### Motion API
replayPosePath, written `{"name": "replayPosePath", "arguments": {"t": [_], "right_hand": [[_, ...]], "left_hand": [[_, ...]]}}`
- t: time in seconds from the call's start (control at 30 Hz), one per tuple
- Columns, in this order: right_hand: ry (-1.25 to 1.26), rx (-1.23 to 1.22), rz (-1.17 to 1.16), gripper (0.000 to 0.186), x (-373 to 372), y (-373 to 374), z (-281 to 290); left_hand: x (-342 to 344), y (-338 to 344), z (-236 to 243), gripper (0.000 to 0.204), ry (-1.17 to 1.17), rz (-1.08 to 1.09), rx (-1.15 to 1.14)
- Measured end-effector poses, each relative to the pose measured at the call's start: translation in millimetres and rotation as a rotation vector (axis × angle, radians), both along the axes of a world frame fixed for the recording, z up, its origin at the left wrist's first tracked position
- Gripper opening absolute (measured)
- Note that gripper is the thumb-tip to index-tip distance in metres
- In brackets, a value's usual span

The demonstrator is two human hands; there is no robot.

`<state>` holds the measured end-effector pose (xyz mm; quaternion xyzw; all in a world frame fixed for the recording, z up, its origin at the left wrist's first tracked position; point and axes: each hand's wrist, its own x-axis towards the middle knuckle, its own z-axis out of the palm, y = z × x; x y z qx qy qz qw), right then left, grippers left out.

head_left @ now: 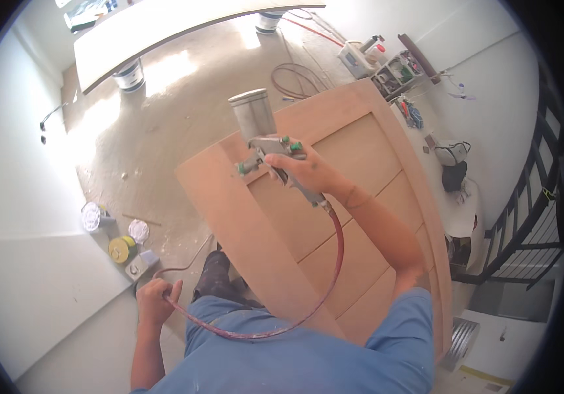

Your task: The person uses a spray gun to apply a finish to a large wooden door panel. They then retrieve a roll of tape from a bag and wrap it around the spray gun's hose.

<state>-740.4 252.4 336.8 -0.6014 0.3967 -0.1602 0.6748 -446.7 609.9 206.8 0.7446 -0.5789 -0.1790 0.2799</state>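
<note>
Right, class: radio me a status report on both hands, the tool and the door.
Right hand grips spray gun over wooden door. Left hand holds red hose clear. Nothing lying on door.

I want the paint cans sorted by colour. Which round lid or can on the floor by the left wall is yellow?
The yellow lid, nearest the left hand. The other two round ones, and, are white or silvery.

spray guns: 1 [265, 141] | red hoses: 1 [334, 262] | wooden doors: 1 [361, 164] | floor tins: 3 [122, 249]
</note>
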Motion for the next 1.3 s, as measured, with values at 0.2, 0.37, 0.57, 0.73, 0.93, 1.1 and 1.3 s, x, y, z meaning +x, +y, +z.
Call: {"name": "replayPosePath", "arguments": {"t": [0.2, 0.37, 0.57, 0.73, 0.93, 1.1, 1.3], "right_hand": [[0.122, -0.312, -0.259, 0.04, -62.0, -131.7, -37.4], [0.372, -0.513, -0.443, 0.045, -157.6, -241.8, -61.4], [1.055, -1.092, -0.668, 0.051, -213.6, -294.0, -60.9], [1.178, -1.042, -0.756, 0.055, -221.7, -284.6, -54.1], [0.613, -0.824, -0.456, 0.046, -165.8, -201.6, -41.2], [0.203, -0.416, -0.274, 0.04, -71.6, -72.0, -9.1], [-0.099, -0.209, -0.086, 0.043, -4.5, 46.4, -7.5]], "left_hand": [[2.4, -35.3, 6.7, 0.033, 0.002, -0.027, 0.044], [-17.0, -83.7, 27.1, 0.018, 0.174, -0.189, 0.11], [-50.5, -124.7, 52.1, 0.017, 0.359, -0.347, 0.193], [-53.6, -135.2, 64.1, 0.024, 0.359, -0.399, 0.269], [-25.3, -97.9, 51.2, 0.017, 0.221, -0.437, 0.318], [-7.1, -45.3, 23.6, 0.031, 0.124, -0.533, 0.456], [-8.3, -22.3, 39.7, 0.044, 0.386, -0.542, 0.503]]}}
